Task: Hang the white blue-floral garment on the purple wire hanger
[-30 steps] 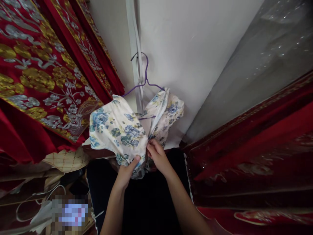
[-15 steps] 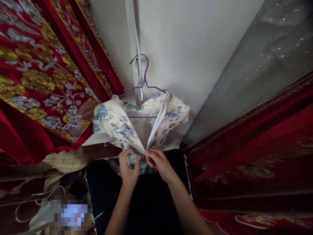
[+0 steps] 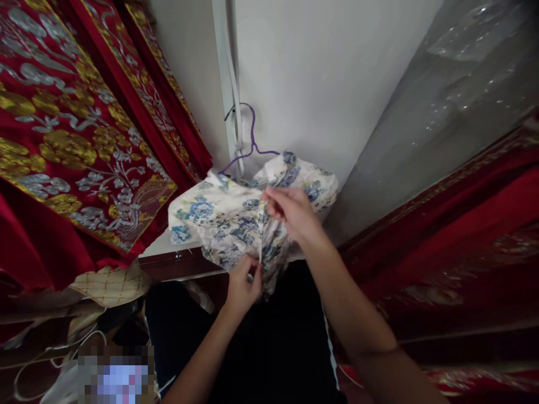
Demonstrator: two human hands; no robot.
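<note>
A white blouse with blue and yellow flowers (image 3: 236, 219) hangs on a purple hanger (image 3: 254, 132). Its front edges meet along a zipper line (image 3: 261, 230), closed from low down to near the neckline. At the top of that line my right hand (image 3: 295, 210) pinches the zipper; the pull itself is hidden by the fingers. Lower down, my left hand (image 3: 244, 286) grips the blouse beside the bottom of the zipper line, thumb and fingers closed on the cloth. The lower part of the blouse hangs bunched in front of my dark trousers.
White straps (image 3: 236, 84) hold the hanger against a pale wall (image 3: 315, 73). Red cloth with gold and silver embroidery (image 3: 84, 134) hangs at left. Red garments (image 3: 442, 224) under clear plastic (image 3: 467, 73) are at right. A pale quilted item (image 3: 112, 283) and cables lie lower left.
My right hand has moved up from the bottom of the open V neckline to near the collar, and the front has closed. My left hand has shifted right and closed on the cloth.
</note>
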